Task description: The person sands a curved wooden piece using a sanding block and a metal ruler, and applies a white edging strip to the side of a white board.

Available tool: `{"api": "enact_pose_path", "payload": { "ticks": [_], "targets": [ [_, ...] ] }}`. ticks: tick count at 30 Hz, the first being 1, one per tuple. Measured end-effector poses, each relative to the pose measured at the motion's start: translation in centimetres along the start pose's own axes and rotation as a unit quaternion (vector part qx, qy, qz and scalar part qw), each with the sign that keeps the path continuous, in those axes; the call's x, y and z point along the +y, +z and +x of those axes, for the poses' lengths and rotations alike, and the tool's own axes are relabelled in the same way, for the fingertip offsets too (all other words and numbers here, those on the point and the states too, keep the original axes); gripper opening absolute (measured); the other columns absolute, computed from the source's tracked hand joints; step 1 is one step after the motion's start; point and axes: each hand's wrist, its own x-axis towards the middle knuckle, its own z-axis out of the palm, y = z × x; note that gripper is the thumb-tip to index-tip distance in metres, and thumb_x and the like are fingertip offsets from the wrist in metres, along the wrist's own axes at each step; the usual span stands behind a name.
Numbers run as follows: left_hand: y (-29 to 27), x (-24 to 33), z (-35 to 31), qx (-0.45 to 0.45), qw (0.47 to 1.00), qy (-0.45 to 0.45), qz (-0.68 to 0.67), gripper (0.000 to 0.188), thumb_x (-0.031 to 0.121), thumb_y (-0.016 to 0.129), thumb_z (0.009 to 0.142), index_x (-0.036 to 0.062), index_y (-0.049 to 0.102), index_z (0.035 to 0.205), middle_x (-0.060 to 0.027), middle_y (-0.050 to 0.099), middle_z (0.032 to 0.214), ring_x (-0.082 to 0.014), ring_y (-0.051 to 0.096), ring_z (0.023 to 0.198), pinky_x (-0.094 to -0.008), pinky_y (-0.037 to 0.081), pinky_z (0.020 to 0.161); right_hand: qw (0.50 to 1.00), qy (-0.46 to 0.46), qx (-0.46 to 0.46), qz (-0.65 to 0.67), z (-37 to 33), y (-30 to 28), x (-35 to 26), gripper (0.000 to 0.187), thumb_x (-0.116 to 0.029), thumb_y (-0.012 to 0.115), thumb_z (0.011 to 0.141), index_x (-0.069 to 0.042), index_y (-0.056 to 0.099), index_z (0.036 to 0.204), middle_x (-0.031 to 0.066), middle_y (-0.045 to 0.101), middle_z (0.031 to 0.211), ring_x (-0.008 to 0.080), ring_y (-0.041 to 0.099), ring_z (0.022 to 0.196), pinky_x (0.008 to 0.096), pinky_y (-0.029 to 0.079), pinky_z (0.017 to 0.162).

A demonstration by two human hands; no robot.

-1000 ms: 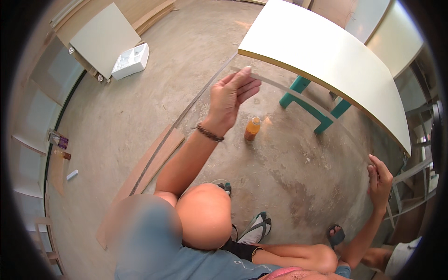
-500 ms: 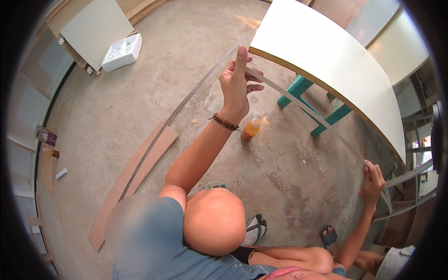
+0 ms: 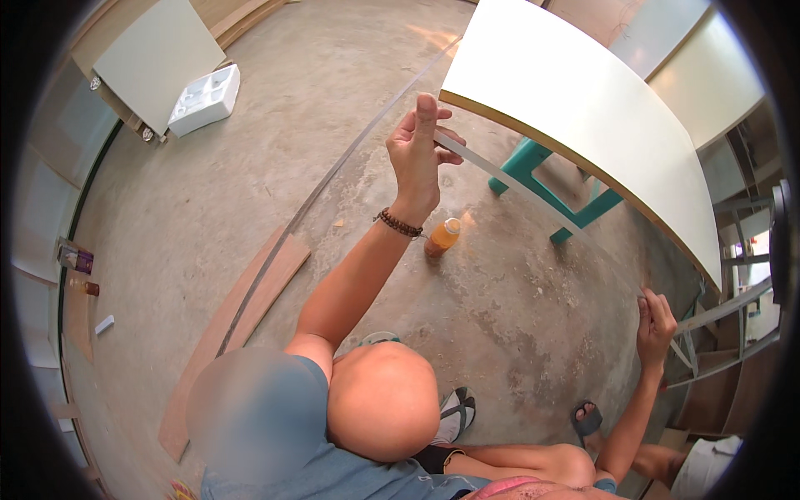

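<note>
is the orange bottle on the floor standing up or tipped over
Standing upright: the orange bottle rests on its base on the concrete floor, cap on top, below the raised left hand.

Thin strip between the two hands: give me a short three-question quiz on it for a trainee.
1. True or false: the left hand pinches the thin strip up in the air, beside the pale board.
2. What stands on the concrete floor below the strip? A an orange bottle; B a red bucket; C a hammer.
3. Which hand grips the strip lower down?

Key: 1 true; 2 A; 3 the right hand.
</note>
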Motion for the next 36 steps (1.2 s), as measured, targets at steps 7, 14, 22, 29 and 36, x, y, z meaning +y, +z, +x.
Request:
{"api": "enact_pose_path", "payload": {
  "ticks": [7, 14, 22, 29, 36],
  "targets": [
    [0.1, -0.6, -0.3, -0.009, 0.999, 0.001, 0.041, 0.061, 0.063, 0.064, 0.095, 0.0020, 0.066, 0.100, -0.0053, 0.065, 0.068, -0.0114, 0.069, 0.066, -0.0239, 0.058, 0.050, 1.000, 0.002, 0.000, -0.015, -0.1, 0.1, 0.4, 0.014, -0.006, 0.067, 0.098, 0.001, 0.072, 0.109, 0.0107, 0.057, 0.075, 0.0162, 0.048, 0.058, 0.0305, 0.039, 0.053],
    [0.8, -0.9, -0.1, -0.042, 0.996, -0.017, 0.083, 0.061, 0.062, 0.065, 0.095, 0.0008, 0.067, 0.100, -0.0076, 0.067, 0.070, -0.0131, 0.070, 0.068, -0.0246, 0.058, 0.050, 1.000, 0.015, 0.011, -0.009, -0.2, 0.6, 0.7, 0.016, -0.010, 0.068, 0.098, 0.001, 0.073, 0.109, 0.0105, 0.059, 0.076, 0.0161, 0.049, 0.058, 0.0312, 0.040, 0.054],
    [2.0, -2.2, -0.2, -0.061, 0.993, -0.012, 0.096, 0.059, 0.057, 0.064, 0.098, -0.0017, 0.067, 0.099, -0.0104, 0.067, 0.071, -0.0159, 0.070, 0.063, -0.0264, 0.059, 0.049, 0.999, 0.038, 0.011, -0.023, -1.1, 0.2, 1.9, 0.016, -0.011, 0.069, 0.097, -0.001, 0.074, 0.109, 0.0118, 0.063, 0.078, 0.0173, 0.053, 0.059, 0.0316, 0.043, 0.055],
    [2.9, -3.1, -0.9, -0.076, 0.992, -0.012, 0.096, 0.047, 0.044, 0.069, 0.098, -0.0022, 0.066, 0.101, -0.0118, 0.069, 0.075, -0.0169, 0.070, 0.063, -0.0269, 0.059, 0.050, 0.998, 0.055, 0.021, -0.031, -2.0, 0.2, 2.9, 0.017, -0.012, 0.069, 0.097, -0.002, 0.074, 0.110, 0.0143, 0.065, 0.080, 0.0234, 0.061, 0.065, 0.0344, 0.047, 0.061],
    [2.7, -4.7, -1.2, -0.148, 0.979, 0.031, 0.138, 0.038, 0.034, 0.061, 0.105, -0.0029, 0.065, 0.111, -0.0125, 0.071, 0.084, -0.0177, 0.072, 0.069, -0.0285, 0.061, 0.055, 0.995, 0.073, 0.051, -0.044, -2.9, 0.3, 4.5, 0.013, -0.012, 0.070, 0.095, -0.003, 0.074, 0.103, 0.0147, 0.071, 0.088, 0.0321, 0.068, 0.075, 0.0388, 0.052, 0.066]
  ]
}}
